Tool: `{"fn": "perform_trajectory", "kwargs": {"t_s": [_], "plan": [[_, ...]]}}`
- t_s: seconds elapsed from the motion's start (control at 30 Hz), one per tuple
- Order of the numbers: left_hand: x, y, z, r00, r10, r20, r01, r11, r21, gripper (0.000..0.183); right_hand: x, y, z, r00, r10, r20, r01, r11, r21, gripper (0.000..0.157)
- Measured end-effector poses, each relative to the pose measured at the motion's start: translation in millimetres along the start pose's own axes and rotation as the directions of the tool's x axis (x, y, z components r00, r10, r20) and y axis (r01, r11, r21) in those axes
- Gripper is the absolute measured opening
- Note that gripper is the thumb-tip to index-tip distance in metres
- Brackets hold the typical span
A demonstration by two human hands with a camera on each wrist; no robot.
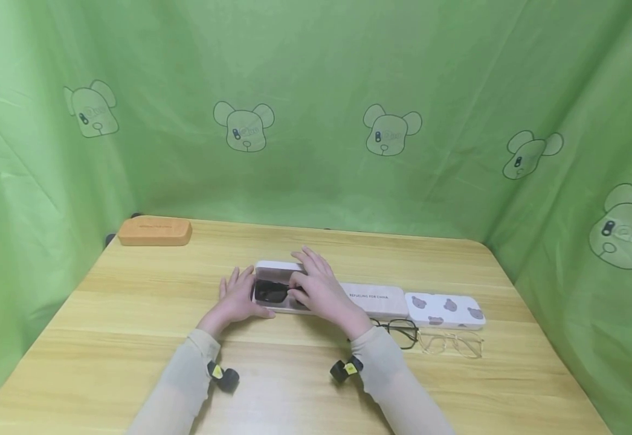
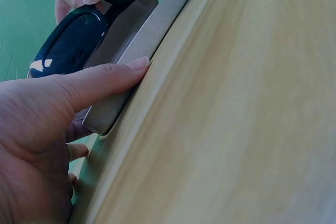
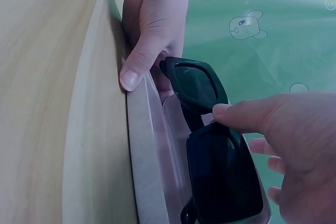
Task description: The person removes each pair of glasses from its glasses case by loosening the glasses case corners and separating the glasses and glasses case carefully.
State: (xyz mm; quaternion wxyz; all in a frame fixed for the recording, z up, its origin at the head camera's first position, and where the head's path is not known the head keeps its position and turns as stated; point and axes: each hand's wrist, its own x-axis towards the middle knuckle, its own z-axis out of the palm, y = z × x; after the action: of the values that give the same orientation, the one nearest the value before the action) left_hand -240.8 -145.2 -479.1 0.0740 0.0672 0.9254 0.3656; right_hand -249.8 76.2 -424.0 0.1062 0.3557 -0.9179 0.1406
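Observation:
An open glasses case [image 1: 280, 265] with a pale outside lies lengthwise on the table. My left hand [image 1: 235, 302] holds its left end, the thumb along the near wall [image 2: 157, 30] and the other fingers round the end and far side. Dark sunglasses [image 3: 223, 177] with black frames are at the case, lenses facing up. My right hand [image 1: 321, 293] pinches them at the bridge, its thumb on the frame between the lenses in the right wrist view. In the head view this hand hides the right part of the case and one lens.
Right of the open case lie a pale lettered case [image 1: 370, 297] and a white bear-print case [image 1: 446, 309], both closed. In front of them are black-framed glasses [image 1: 403, 334] and thin gold-framed glasses [image 1: 452, 343]. An orange case [image 1: 154, 232] stands at the back left corner.

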Motion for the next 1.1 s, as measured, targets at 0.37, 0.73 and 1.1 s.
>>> {"fn": "perform_trajectory", "kwargs": {"t_s": [0.37, 0.73, 1.1], "plan": [[-0.5, 0.6, -0.8, 1.0, 0.005, 0.01, -0.005, 1.0, 0.001, 0.099, -2, -5, -9.9, 1.0, -0.024, -0.013, 0.024, 1.0, 0.005, 0.012], [-0.5, -2.2, -1.7, 1.0, 0.003, 0.015, -0.003, 1.0, 0.011, 0.103, -4, -5, -15.6, 1.0, -0.016, -0.02, 0.015, 1.0, -0.013, 0.013], [2.8, -3.7, 1.9, 1.0, 0.01, 0.006, -0.01, 1.0, 0.009, 0.102, -12, -5, -20.6, 0.999, -0.047, -0.022, 0.048, 0.999, 0.015, 0.01]]}}
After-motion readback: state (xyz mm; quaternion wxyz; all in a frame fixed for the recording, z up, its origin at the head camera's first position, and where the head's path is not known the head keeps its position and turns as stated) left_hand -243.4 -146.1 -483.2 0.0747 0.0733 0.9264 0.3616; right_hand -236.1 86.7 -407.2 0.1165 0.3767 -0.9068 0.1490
